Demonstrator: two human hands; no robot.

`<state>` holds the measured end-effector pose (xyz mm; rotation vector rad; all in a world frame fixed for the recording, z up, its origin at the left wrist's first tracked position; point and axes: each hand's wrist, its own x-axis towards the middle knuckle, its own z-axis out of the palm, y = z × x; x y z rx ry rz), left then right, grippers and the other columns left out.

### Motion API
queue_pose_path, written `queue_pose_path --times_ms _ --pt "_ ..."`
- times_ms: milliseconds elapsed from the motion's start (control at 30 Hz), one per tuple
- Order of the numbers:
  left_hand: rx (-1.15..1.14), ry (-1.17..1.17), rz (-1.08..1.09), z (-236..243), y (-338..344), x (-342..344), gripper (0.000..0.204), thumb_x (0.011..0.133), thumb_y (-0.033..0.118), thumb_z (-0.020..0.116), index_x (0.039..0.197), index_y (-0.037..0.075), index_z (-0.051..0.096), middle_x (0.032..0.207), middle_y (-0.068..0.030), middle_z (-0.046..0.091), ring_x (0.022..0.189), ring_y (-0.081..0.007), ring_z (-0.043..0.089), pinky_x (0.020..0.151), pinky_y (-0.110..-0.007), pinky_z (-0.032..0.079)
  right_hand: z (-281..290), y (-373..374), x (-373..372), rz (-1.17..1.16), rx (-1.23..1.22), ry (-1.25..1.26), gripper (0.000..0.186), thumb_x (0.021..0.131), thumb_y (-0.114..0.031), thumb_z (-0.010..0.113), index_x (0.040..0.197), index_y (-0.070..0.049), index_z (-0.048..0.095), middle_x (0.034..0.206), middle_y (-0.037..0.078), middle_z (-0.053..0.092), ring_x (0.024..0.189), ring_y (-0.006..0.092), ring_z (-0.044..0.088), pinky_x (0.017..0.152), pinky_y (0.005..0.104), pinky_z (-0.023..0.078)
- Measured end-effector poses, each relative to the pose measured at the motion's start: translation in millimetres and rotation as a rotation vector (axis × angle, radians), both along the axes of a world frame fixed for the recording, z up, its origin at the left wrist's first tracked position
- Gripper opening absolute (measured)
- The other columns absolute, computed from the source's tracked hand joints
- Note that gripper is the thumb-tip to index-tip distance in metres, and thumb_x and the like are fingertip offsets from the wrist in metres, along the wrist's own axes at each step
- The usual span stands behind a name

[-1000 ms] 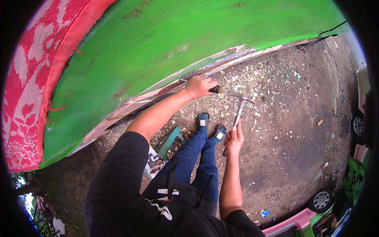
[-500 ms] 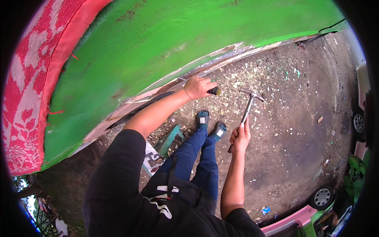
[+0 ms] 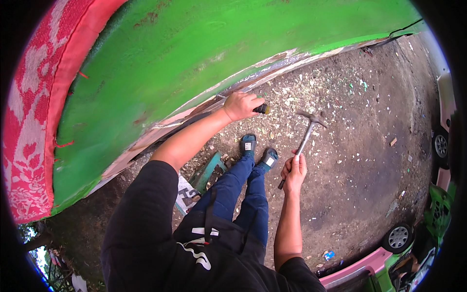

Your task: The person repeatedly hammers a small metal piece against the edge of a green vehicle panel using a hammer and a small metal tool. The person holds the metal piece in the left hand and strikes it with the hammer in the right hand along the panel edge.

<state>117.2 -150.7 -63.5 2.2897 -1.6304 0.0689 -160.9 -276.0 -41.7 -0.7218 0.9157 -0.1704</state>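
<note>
My left hand (image 3: 240, 105) is closed around a screwdriver (image 3: 263, 109) with a ribbed black handle and a yellowish butt end. Its thin metal shaft comes out on the other side of the fist, at the flaking lower edge of a green vehicle body panel (image 3: 160, 63); the exact tip is hard to make out. To the right, my right hand (image 3: 294, 174) grips a claw hammer (image 3: 305, 137) by the lower part of its metal handle. The hammer's head is slightly smeared and hangs in the air right of the screwdriver's butt, apart from it.
Pale paint flakes (image 3: 301, 92) litter the dirt ground under the panel. A green stool-like piece (image 3: 208, 173) stands left of my sandalled feet (image 3: 248, 145). Red patterned cloth (image 3: 29, 146) drapes the panel at left. Pink-and-green vehicle parts with wheels (image 3: 399, 238) lie along the right.
The hammer head has dropped slightly and now looks blurred. My left hand keeps its grip on the screwdriver, with only a tiny shift left and up. The whole view has tilted a little.
</note>
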Motion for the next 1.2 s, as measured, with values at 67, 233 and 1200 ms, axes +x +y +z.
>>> queue_pose_path --times_ms 67,233,1200 --pt "0.001 0.001 0.005 -0.7 -1.0 0.2 0.043 0.062 0.029 0.081 0.101 0.018 0.066 0.076 0.0002 0.060 0.066 -0.0215 0.065 0.060 -0.034 0.053 5.1 11.9 7.3 -0.148 -0.063 -0.020 0.022 0.105 -0.026 0.043 0.118 -0.010 0.051 0.062 -0.006 0.035 0.045 0.0033 0.031 0.039 0.0190 0.025" --pt "0.025 0.019 0.046 2.0 -3.6 3.1 0.043 0.062 0.031 0.081 0.101 0.019 0.066 0.076 -0.0003 0.061 0.068 -0.0225 0.066 0.060 -0.035 0.053 -7.4 26.4 6.0 0.202 -0.074 0.092 0.026 0.103 -0.022 0.047 0.124 -0.007 0.053 0.061 -0.006 0.035 0.045 0.0021 0.030 0.039 0.0194 0.024" --pt "0.017 0.047 0.027 2.5 9.0 1.1 0.045 0.061 0.032 0.082 0.100 0.018 0.066 0.078 -0.0011 0.061 0.069 -0.0230 0.066 0.063 -0.036 0.053 10.1 29.0 14.3 -0.166 0.090 0.059 0.027 0.104 -0.030 0.046 0.110 -0.008 0.060 0.058 -0.004 0.039 0.042 0.0036 0.032 0.034 0.0217 0.025"
